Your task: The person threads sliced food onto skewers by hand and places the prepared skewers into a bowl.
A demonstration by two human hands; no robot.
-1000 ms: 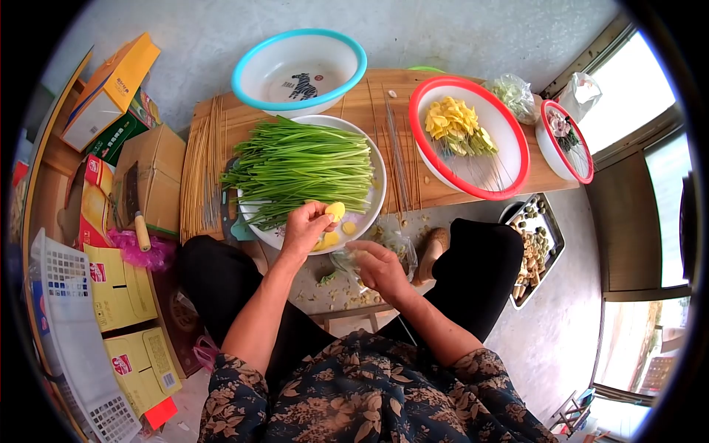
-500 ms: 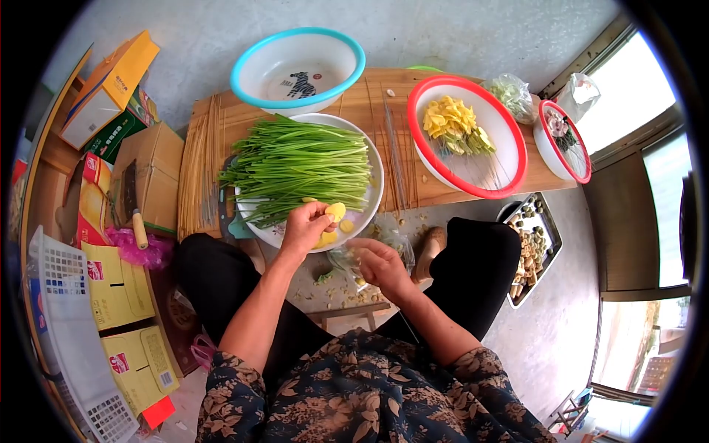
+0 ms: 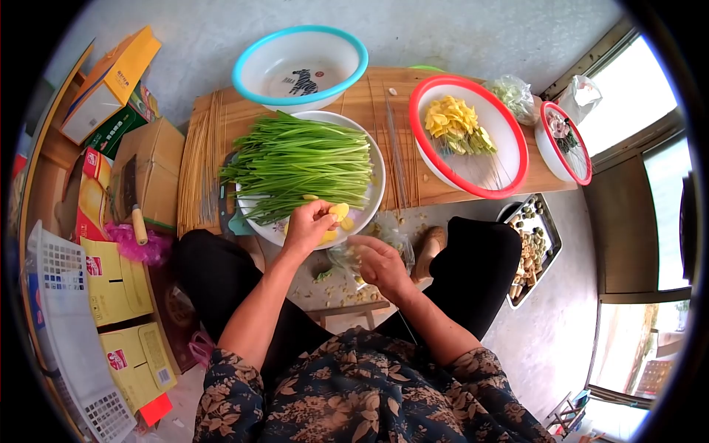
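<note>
My left hand [image 3: 306, 229] is closed at the near rim of a white plate [image 3: 376, 164], pinching thin yellow potato slices [image 3: 339, 212] between thumb and fingers. More slices lie on the plate beside the hand. A big heap of long green garlic chives [image 3: 303, 166] covers most of that plate. To the right and slightly lower, my right hand [image 3: 380, 266] hovers just off the plate with its fingers curled together. What it grips, if anything, is too thin or hidden to make out.
Bamboo skewers [image 3: 199, 173] lie along the wooden table's [image 3: 465, 198] left side. A red-rimmed basin [image 3: 509, 166] holds skewered yellow slices. A blue-rimmed basin [image 3: 269, 77] stands behind the plate. On the floor are a tray [image 3: 554, 240] of food pieces and scraps. Boxes and a knife [image 3: 139, 225] are left.
Both hands stay almost in place. The right hand has turned slightly, and the slices in my left hand have shifted a little to the right. The whole view has moved slightly.
</note>
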